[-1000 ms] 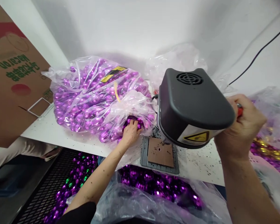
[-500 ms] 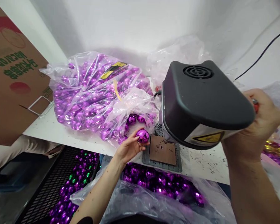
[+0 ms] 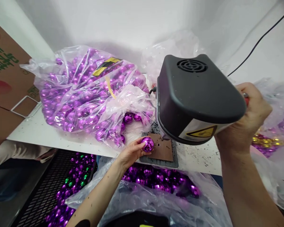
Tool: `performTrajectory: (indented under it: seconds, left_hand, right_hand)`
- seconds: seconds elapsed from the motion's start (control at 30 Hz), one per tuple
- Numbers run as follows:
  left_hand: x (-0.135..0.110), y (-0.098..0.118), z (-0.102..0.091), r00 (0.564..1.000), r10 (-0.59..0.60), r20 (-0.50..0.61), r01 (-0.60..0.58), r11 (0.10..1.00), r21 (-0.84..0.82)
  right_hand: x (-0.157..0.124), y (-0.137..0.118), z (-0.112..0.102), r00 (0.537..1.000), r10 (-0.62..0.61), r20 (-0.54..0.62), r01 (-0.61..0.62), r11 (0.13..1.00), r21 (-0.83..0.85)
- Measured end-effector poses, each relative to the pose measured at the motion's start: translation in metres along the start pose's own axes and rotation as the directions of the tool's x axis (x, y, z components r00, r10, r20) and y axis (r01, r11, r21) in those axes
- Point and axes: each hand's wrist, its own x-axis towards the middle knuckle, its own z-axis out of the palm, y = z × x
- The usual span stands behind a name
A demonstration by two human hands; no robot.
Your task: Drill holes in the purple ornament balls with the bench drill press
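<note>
Between the fingers of my left hand [image 3: 132, 152] is a shiny purple faceted ball [image 3: 147, 144], held over the left edge of a brown square plate [image 3: 164, 150] with a small hole in it. That plate lies on a dark grey base [image 3: 175, 157]. At the right, my right hand [image 3: 253, 112] is wrapped round a handle with a red part, mostly hidden behind the black press housing [image 3: 198, 91]. The housing has a round vent on top and a yellow warning label [image 3: 202, 131]. It overhangs the plate's right back corner.
A clear bag of purple balls [image 3: 85, 91] lies open on the white table [image 3: 38, 129]. Another plastic bag [image 3: 132, 195] with purple balls is below the front edge. A black mesh crate [image 3: 38, 192] holds purple and green balls. A cardboard box [image 3: 7, 85] stands left; dark flakes litter the table.
The purple ball has turned in my left hand and now sits nearer the plate, covering its left edge. My right hand stays on the handle. The whole view has shifted a little.
</note>
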Motion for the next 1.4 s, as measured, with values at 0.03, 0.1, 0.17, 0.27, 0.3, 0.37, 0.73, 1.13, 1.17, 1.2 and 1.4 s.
performTrajectory:
  seconds: [0.03, 0.1, 0.17, 0.27, 0.3, 0.37, 0.73, 1.13, 1.17, 1.2, 1.4]
  left_hand:
    - [0.002, -0.001, 0.003, 0.998, 0.051, -0.025, -0.048, 0.995, 0.091]
    - [0.006, -0.004, 0.008, 0.981, 0.188, -0.046, -0.167, 0.942, 0.291]
    - [0.012, -0.010, 0.011, 0.948, 0.317, -0.022, -0.269, 0.839, 0.473]
    - [0.020, -0.020, 0.013, 0.898, 0.440, 0.026, -0.332, 0.635, 0.697]
    - [0.022, -0.023, 0.013, 0.879, 0.475, 0.046, -0.341, 0.556, 0.758]
    - [0.025, -0.028, 0.013, 0.837, 0.536, 0.110, -0.366, 0.400, 0.841]
    - [0.033, -0.042, 0.028, 0.768, 0.585, 0.260, -0.355, 0.050, 0.934]
    - [0.043, -0.053, 0.034, 0.787, 0.583, 0.205, -0.350, 0.148, 0.925]
    - [0.044, -0.054, 0.035, 0.788, 0.582, 0.200, -0.343, 0.145, 0.928]
    - [0.044, -0.055, 0.035, 0.788, 0.583, 0.197, -0.337, 0.140, 0.931]
    - [0.044, -0.055, 0.035, 0.788, 0.590, 0.178, -0.329, 0.160, 0.931]
  right_hand:
    - [0.000, 0.000, 0.000, 1.000, -0.005, -0.003, 0.005, 1.000, 0.001]
    - [0.000, 0.000, 0.000, 1.000, -0.010, -0.008, 0.010, 1.000, -0.012]
    - [0.000, -0.001, 0.000, 1.000, -0.016, -0.011, 0.015, 0.999, -0.028]
    - [-0.001, -0.002, 0.001, 1.000, -0.013, -0.007, 0.013, 1.000, -0.015]
    - [-0.001, -0.002, 0.001, 1.000, -0.006, -0.004, 0.006, 1.000, -0.005]
    - [-0.001, -0.003, 0.001, 1.000, 0.005, 0.001, -0.005, 1.000, 0.020]
    - [-0.001, -0.002, 0.001, 1.000, -0.011, -0.004, 0.011, 1.000, 0.029]
    - [-0.002, 0.000, 0.000, 1.000, -0.001, -0.008, 0.002, 1.000, 0.007]
    - [-0.002, 0.000, 0.000, 1.000, -0.001, -0.007, 0.001, 1.000, 0.003]
    - [-0.002, -0.001, 0.000, 1.000, -0.003, -0.006, 0.003, 1.000, -0.005]
    - [-0.019, -0.005, -0.008, 0.987, -0.137, -0.087, 0.127, 0.986, -0.105]
